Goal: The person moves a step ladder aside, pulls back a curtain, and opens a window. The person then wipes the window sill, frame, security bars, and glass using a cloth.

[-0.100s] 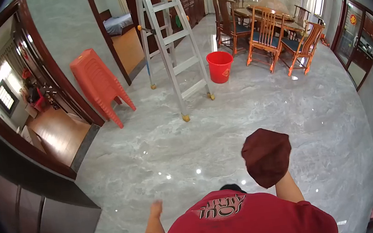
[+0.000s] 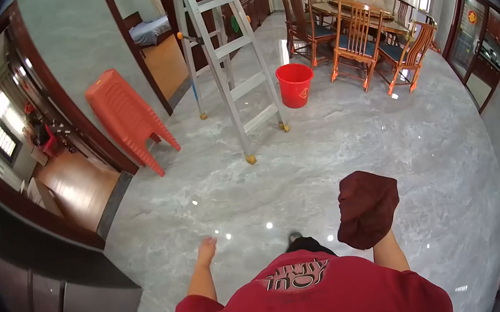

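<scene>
A dark maroon cloth hangs bunched over my right hand and hides its fingers. Only the wrist and forearm show below it, and the cloth moves along with the arm. My left hand is out in front of my body on the other side, above the floor. It holds nothing that I can see, and its fingers look loosely extended. Ahead stand a metal stepladder with yellow feet and a red bucket just to its right. Both are well out of reach of my hands.
Stacked orange plastic stools lean near the left doorway. Wooden chairs surround a round table at the back right. A dark cabinet is close on my left. Shiny grey tile covers the floor.
My left hand has swung forward and up. The cloth on my right hand has shifted slightly right. A foot now shows ahead of my body, and the view has tilted a little.
</scene>
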A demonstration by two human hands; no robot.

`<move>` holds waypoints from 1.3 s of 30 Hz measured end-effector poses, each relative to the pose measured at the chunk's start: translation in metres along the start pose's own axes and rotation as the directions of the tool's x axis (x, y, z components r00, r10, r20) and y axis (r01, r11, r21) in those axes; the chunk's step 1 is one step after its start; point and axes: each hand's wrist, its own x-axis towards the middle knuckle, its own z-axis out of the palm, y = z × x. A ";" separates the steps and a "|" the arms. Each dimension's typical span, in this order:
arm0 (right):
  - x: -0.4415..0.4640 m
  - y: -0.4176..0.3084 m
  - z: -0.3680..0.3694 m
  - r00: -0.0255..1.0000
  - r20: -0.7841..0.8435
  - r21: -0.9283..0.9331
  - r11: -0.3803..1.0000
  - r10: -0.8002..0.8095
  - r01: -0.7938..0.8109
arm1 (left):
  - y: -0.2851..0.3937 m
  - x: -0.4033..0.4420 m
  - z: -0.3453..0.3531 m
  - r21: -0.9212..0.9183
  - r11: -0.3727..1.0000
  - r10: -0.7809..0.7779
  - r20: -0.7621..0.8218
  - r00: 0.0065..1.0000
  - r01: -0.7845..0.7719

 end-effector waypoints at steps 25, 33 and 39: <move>0.237 0.041 0.134 0.981 -0.026 0.245 0.950 -0.193 0.193 | 0.025 0.038 -0.171 -0.727 0.662 -0.500 -0.243 0.831 0.185; 0.240 0.117 0.118 0.982 -0.143 0.363 0.930 0.121 -0.062 | 0.311 0.238 -0.192 -0.324 0.827 0.356 -0.333 0.873 -0.460; 0.248 0.148 0.080 0.807 -0.154 0.866 0.471 0.570 -0.167 | 0.491 0.282 -0.189 -0.172 0.640 0.682 -0.324 0.656 -0.749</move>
